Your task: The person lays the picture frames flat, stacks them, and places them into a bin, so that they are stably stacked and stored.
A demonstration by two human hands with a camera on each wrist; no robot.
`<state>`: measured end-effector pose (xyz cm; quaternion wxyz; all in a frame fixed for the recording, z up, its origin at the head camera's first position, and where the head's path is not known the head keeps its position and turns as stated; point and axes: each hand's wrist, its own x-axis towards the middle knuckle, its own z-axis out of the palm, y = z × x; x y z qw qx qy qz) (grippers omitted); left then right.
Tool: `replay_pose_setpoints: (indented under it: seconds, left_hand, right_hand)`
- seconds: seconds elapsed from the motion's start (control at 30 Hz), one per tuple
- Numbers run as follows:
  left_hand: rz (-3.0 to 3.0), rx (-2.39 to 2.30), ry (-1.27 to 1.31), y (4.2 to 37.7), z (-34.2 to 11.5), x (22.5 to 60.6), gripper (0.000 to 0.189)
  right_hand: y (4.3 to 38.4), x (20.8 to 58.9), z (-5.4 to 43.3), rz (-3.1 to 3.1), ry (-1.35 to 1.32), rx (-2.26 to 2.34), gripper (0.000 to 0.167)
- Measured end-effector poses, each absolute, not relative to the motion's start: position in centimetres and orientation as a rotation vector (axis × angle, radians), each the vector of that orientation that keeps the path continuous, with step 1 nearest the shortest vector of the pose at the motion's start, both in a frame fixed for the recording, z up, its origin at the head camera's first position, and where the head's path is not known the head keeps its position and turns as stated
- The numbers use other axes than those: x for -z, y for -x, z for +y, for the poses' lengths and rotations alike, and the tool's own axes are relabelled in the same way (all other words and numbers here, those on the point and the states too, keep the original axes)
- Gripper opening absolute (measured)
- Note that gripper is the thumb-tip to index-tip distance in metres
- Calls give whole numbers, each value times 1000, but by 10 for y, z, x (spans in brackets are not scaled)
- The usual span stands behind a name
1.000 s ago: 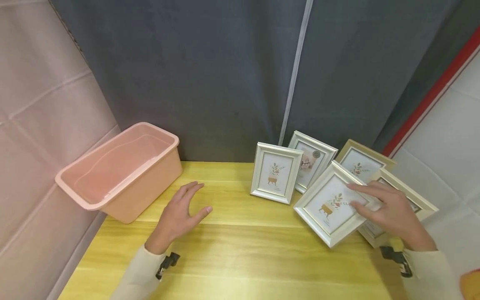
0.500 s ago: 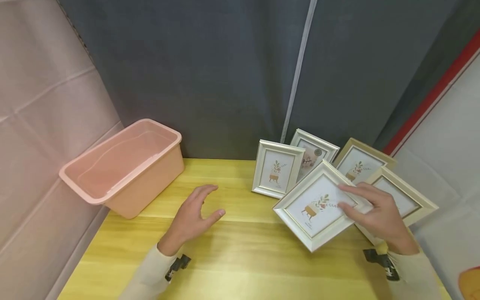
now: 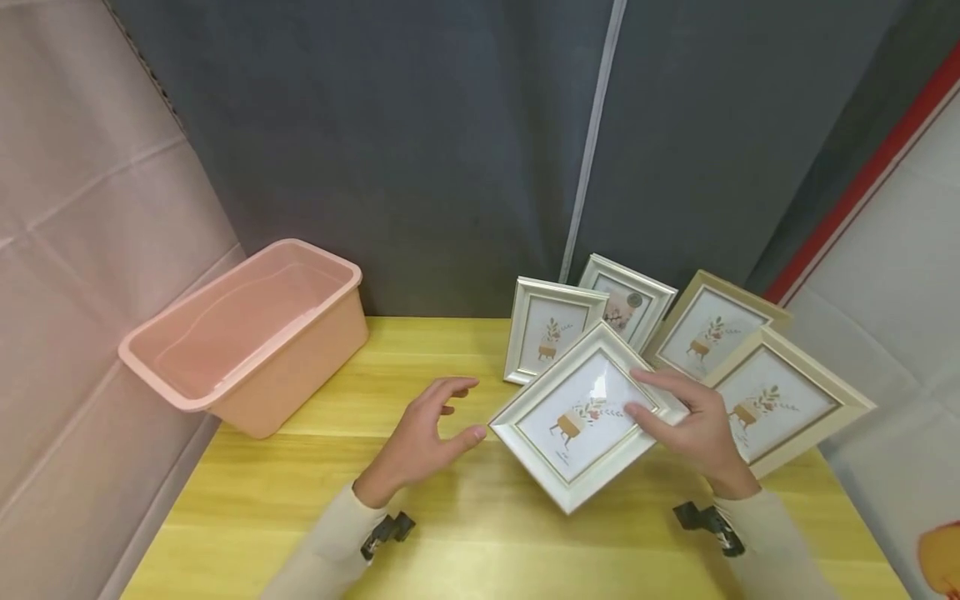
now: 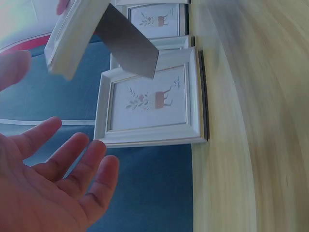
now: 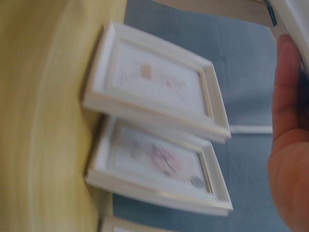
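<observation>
My right hand point(image 3: 697, 429) grips a white picture frame point(image 3: 558, 467) by its right side, thumb on the front. The frame is tilted above the table, and its print shows a plant in a brown pot on legs. In the left wrist view a grey stand flap point(image 4: 128, 46) sticks out from the back of the held frame. My left hand point(image 3: 423, 437) is held just left of that frame, fingers apart and loosely bent, touching nothing. Behind stand a white frame point(image 3: 517, 333), partly hidden by the held one, and another white frame point(image 3: 667, 300) with a pink flower print.
At the right stand a tan frame point(image 3: 757, 304) and a cream frame point(image 3: 847, 408), one before the other. A pink plastic bin point(image 3: 292, 367) stands at the table's left back. A dark curtain point(image 3: 390, 167) hangs behind the wooden table point(image 3: 480, 558).
My right hand has carried the white frame leftward, off the cream frame, which now shows more fully. My left hand has moved right toward the carried frame.
</observation>
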<state>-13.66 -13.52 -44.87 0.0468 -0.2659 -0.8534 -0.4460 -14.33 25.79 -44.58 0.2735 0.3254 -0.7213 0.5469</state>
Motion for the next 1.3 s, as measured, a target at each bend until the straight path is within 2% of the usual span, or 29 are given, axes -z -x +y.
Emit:
replay_pose_setpoints:
  seconds: [0.27,0.57,0.93,1.17,1.3]
  left_hand:
    - [-2509,1698,1020,153,-124,458,61]
    - [-2440,2222,1271,155,-123,472,55]
    - [-2476,2107,1127,150,-132,471,49]
    - [-2443,2089,975,143,-130,472,66]
    - [-2357,2109,906,138,-127,475,68]
  right_hand:
    - [133,457,230,-2045,-842,-1710,55]
    - [129,469,214,-2093,-810,-1789,53]
    - [134,479,206,-2116,-719,-1752,52]
    - [133,485,200,-2077,-584,-1831,52]
    - [131,488,196,-2041,-468,-1857,52]
